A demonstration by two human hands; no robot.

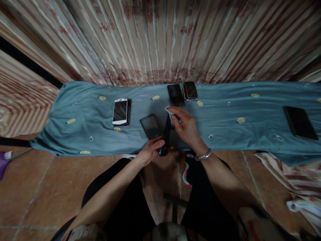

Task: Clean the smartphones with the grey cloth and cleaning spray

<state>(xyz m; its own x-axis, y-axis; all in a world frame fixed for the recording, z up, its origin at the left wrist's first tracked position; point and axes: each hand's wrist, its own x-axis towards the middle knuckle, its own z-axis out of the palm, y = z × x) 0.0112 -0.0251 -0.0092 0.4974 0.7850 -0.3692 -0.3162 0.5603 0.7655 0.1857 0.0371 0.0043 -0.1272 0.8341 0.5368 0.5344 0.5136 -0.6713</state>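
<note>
A blue-grey cloth [225,134] dotted with small yellow ovals lay spread over a low surface, in front of a striped, flowered curtain [160,36], with reddish-brown floor tiles [37,190] below. The left hand [150,151] closed around the near end of a black phone [165,135], thumb laid along its side, holding it up on its edge over the near part of the cloth. The phone's long axis ran away from the person, its far end pointing toward the curtain. The right hand [184,127], a silver bangle [203,155] on its wrist, pinched a small white wipe [168,110] against the phone's far end. Five more phones lay flat on the cloth: a white phone [120,111] to the left, a dark phone [151,126] just beside the held one, two dark phones [176,95] side by side near the curtain, and a large black phone [300,122] well apart at the right. That made six phones counted, two hands and one wipe.
</note>
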